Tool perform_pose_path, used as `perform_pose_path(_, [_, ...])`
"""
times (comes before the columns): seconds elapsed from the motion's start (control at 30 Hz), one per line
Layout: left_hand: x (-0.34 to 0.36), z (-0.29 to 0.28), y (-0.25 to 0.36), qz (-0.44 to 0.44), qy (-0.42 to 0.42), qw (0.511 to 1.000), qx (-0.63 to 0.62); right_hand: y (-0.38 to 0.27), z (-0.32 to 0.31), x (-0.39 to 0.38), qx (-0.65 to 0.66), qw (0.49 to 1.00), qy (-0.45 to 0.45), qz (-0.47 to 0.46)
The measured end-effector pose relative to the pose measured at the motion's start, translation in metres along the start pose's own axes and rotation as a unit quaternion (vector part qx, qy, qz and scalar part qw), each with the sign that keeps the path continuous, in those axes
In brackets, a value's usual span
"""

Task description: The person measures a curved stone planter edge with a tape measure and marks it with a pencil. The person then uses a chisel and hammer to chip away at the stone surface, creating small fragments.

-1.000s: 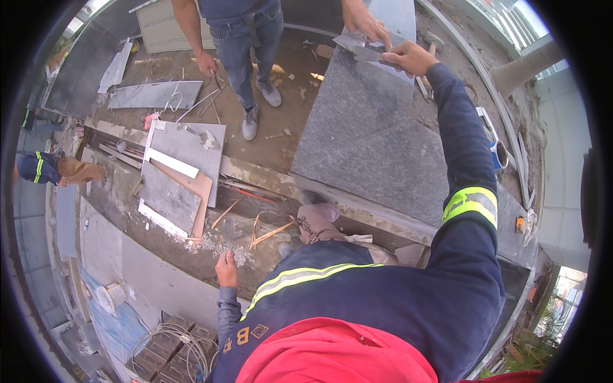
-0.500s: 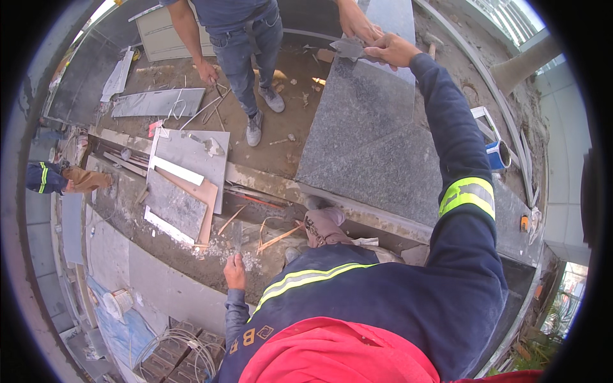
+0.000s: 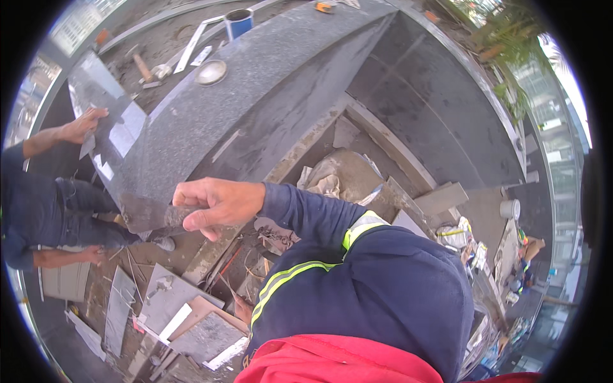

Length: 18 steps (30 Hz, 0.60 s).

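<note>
My right hand (image 3: 214, 207) is curled round the end of a dirty flat trowel (image 3: 148, 214), which it holds out over the lower end of the grey stone slab (image 3: 169, 131). Most of my left hand (image 3: 242, 309) is hidden behind my body at the lower middle, near the scrap boards (image 3: 207, 335), so its grip is unclear. At the left, a co-worker's hand (image 3: 86, 124) is at the slab with a small metal piece under it. The co-worker's other hand (image 3: 94, 255) hangs lower, beside dark jeans.
A blue can (image 3: 237, 27), a round lid (image 3: 211, 72) and a hammer (image 3: 139, 67) lie along the top. A dark tiled wall (image 3: 434, 108) bounds a trench holding sacks (image 3: 338, 175). A white bucket (image 3: 509, 209) and other people (image 3: 527, 262) are at the right.
My view has swung right, so the co-worker now appears at the left edge. My right hand has drawn away from the co-worker's hand, down over the slab's end with the trowel.
</note>
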<state>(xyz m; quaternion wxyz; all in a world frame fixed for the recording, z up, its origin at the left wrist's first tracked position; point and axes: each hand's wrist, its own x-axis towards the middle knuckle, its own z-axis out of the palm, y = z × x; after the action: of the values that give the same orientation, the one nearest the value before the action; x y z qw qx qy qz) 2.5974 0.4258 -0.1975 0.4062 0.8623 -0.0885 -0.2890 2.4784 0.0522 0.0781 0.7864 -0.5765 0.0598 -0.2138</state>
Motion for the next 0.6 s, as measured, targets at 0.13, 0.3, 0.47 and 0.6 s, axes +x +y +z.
perform_pose_path(0.13, [0.009, 0.044, -0.011, 0.225, -0.156, 0.942, 0.194, -0.006, 0.002, -0.22, -0.029, 0.963, 0.228, 0.139])
perform_pose_path(0.3, [0.017, 0.111, 0.022, 0.46, -0.285, 0.777, 0.321, -0.035, 0.02, -0.442, -0.034, 0.85, 0.522, 0.062])
perform_pose_path(0.47, [-0.028, 0.241, 0.126, 0.477, -0.456, 0.709, 0.249, -0.051, 0.056, -0.585, -0.018, 0.649, 0.748, -0.137])
perform_pose_path(0.6, [-0.135, 0.372, 0.21, 0.561, -0.457, 0.642, 0.255, -0.051, 0.09, -0.706, -0.056, 0.502, 0.844, -0.181])
